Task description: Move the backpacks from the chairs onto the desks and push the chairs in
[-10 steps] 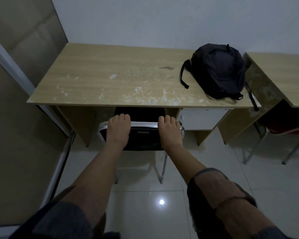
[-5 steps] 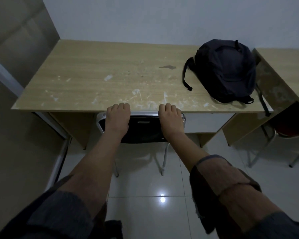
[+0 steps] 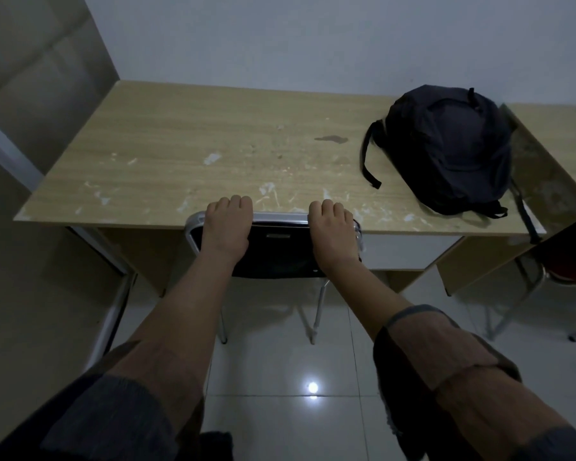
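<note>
A black backpack (image 3: 446, 151) lies on the right end of a scuffed wooden desk (image 3: 187, 154). A black chair with a chrome frame (image 3: 280, 247) stands under the desk's front edge, only its backrest and legs showing. My left hand (image 3: 226, 226) grips the left part of the backrest's top rail, fingers curled over it. My right hand (image 3: 333, 232) grips the right part of the same rail. The seat is hidden under the desk.
A second desk (image 3: 552, 128) adjoins on the right, with a red-seated chair (image 3: 566, 271) partly under it. A wall panel and a metal rail (image 3: 4, 151) run along the left. White glossy floor tiles (image 3: 280, 377) lie below me.
Both hands have pushed the chair forward; its backrest went from well short of the desk to right at the desk's front edge. The backpack has stayed put.
</note>
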